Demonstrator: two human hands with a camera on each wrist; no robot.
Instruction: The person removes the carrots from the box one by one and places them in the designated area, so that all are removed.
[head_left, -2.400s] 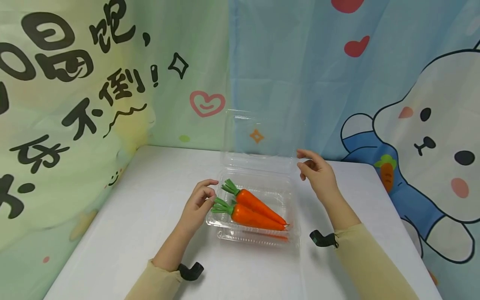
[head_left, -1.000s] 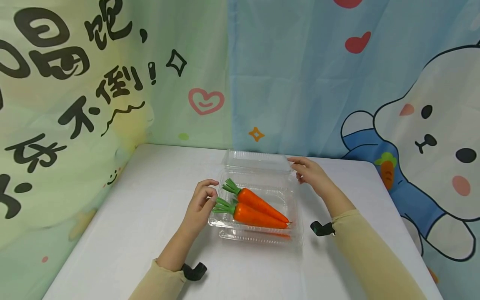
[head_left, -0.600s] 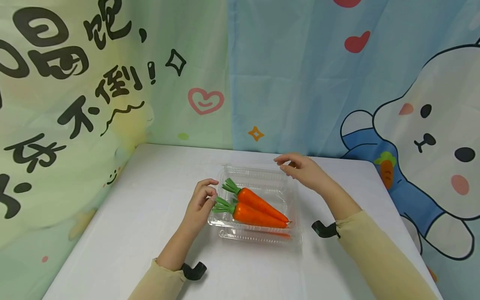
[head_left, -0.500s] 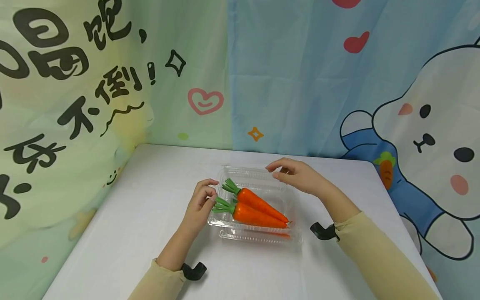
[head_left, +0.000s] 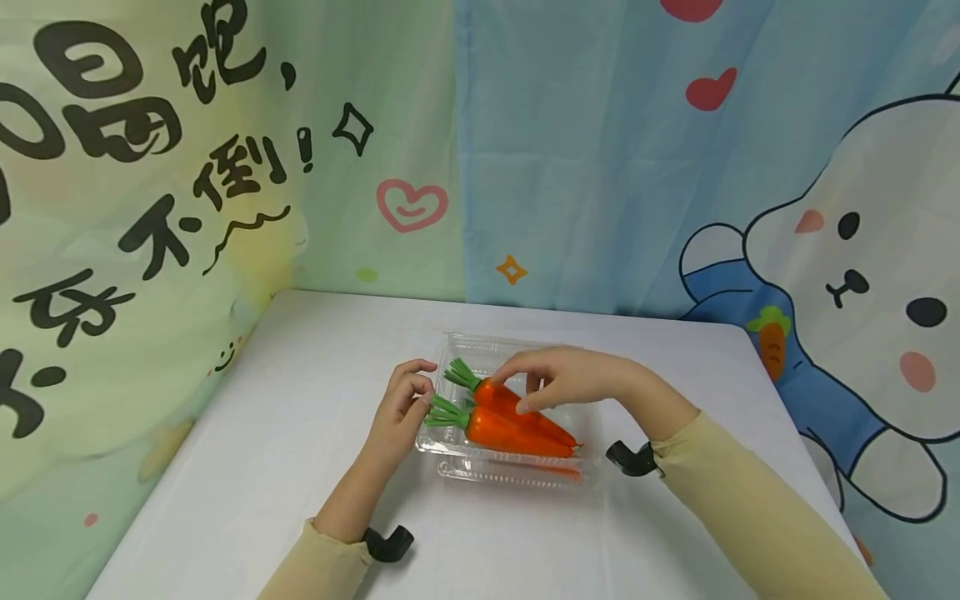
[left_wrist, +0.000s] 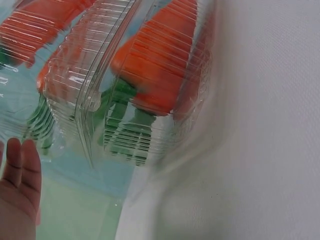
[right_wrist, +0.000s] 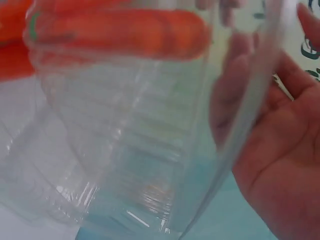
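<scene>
Two orange carrots with green tops lie side by side in a clear plastic clamshell box on the table. My left hand rests at the box's left edge; in the left wrist view its straight fingers are beside the ridged plastic. Above the rear carrot, my right hand has its thumb and fingers spread; contact with the carrot cannot be judged. In the right wrist view its palm shows beyond the clear plastic. Where the lid lies is unclear.
A white-covered table extends around the box. Behind it hangs a printed curtain with hearts, lettering and a cartoon rabbit. A black bracket is on each wrist.
The upright clear lid lowers, then drops from view behind the box. My right hand moves from the box's rear right corner leftward and forward over the carrots. My left hand hardly moves.
</scene>
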